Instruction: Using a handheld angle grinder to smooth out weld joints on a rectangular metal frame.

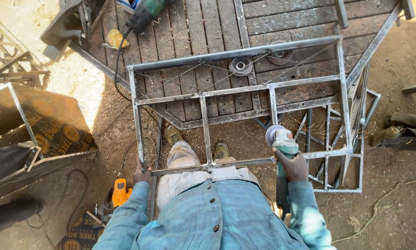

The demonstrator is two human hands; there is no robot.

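Blue plaid shirt (212, 215) fills the bottom of the view, sleeves running out to both hands. Left hand (143, 176) is wrapped round the near-left corner of a grey steel frame (238, 90), fingers curled shut on the tube where upright & bottom rail meet. Right hand (294, 164) is clamped round the body of a green angle grinder (282, 159); fingers closed tight on it, disc end just above the knuckles, right beside the frame's lower rail. Frame stands in front of the person, w/ thin diagonal rods crossing its top bays. Below the rail, btwn the two hands, pale trousers and two shoes (196, 141) on the dirt. Orange power tool (120, 190) lies on the ground just under the left fingers. Well beyond both hands, a wooden plank deck (203, 28) w/ a second green grinder (145, 11) & its black cord. Left of that hand, printed brown boards (55, 125) in a metal frame
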